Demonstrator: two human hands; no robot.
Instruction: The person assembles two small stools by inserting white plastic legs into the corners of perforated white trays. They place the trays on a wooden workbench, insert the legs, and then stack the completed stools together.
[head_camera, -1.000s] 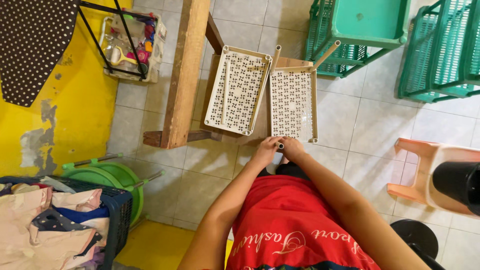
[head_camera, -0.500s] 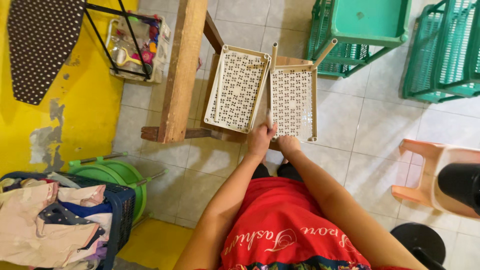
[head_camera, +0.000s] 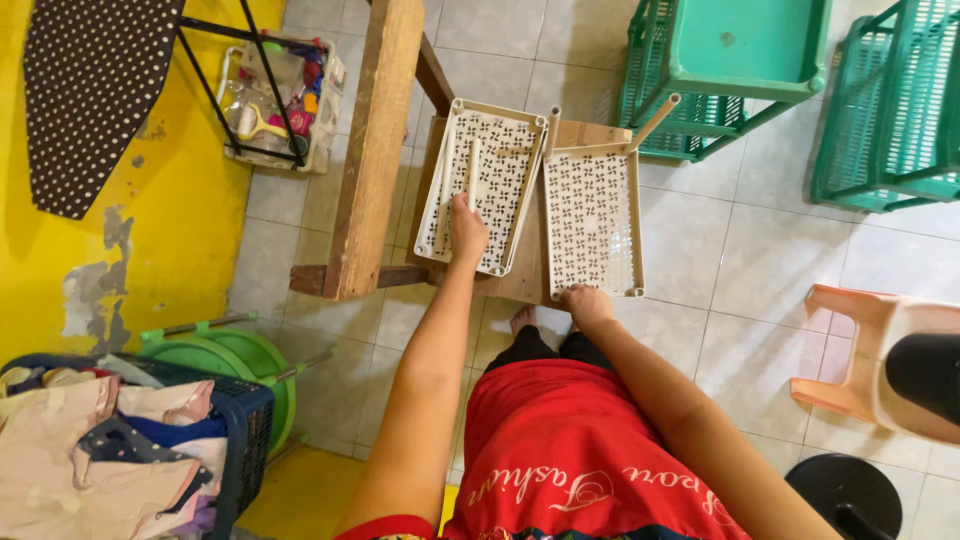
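While the person leans over the table, the right hand curls its fingers over that table's near edge, gripping the near end of the right tray. Left of it, the left hand rests on the left tray, fingers loosely bent around a pale rod lying there. Both perforated trays lie side by side, touching. Beyond the table stand green crates.
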